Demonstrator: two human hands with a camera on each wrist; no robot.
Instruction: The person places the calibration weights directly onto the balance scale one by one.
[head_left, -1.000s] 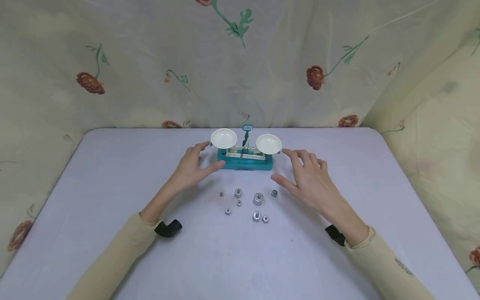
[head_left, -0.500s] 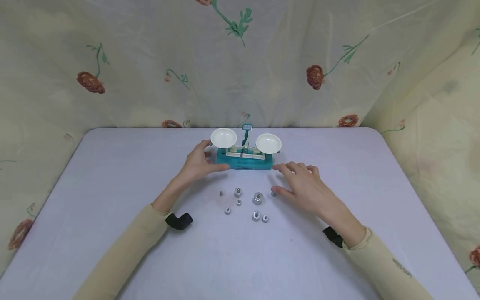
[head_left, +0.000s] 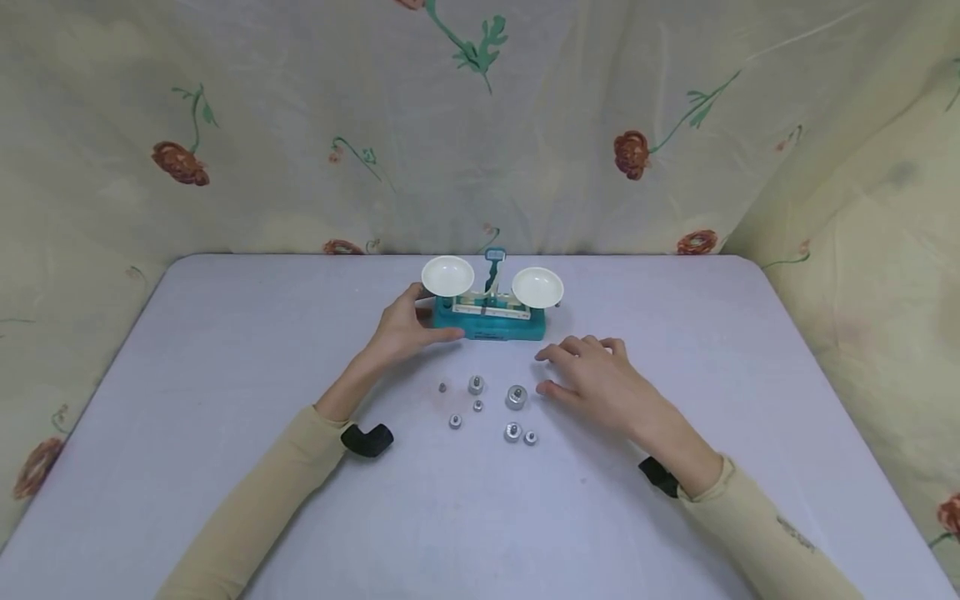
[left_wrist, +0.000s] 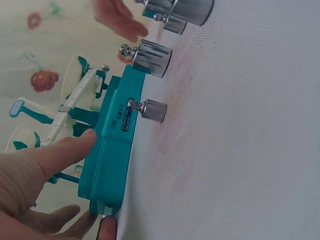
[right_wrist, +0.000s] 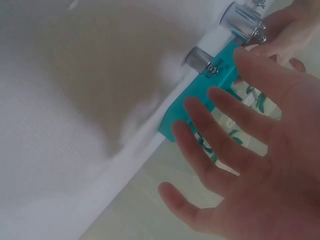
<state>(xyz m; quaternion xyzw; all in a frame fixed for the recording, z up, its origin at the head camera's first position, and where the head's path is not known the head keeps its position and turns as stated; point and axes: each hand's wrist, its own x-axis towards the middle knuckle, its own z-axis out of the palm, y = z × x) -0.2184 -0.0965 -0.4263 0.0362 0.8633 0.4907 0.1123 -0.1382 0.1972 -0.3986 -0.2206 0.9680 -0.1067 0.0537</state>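
A teal balance scale (head_left: 491, 330) with two white pans (head_left: 537, 287) stands near the back of the table. My left hand (head_left: 399, 330) grips the left end of its base, the thumb (left_wrist: 72, 150) along the front and the fingers at the end, partly hidden behind it. Right of the scale and lower, my right hand (head_left: 600, 385) hovers with loosely bent, spread fingers and nothing in them. Several silver knobbed weights, the largest one (head_left: 516, 397) included, stand in front of the scale. A small weight (right_wrist: 199, 60) near the right fingers is hidden in the head view.
The table (head_left: 450, 525) has a pale cloth cover. A floral curtain (head_left: 525, 167) hangs right behind its back edge and along the sides. Black wrist straps (head_left: 367, 441) sit below both hands.
My left hand has moved right and closed round the scale's left end. The right hand has drawn down and left, away from the scale's right end, and covers the small weight there.
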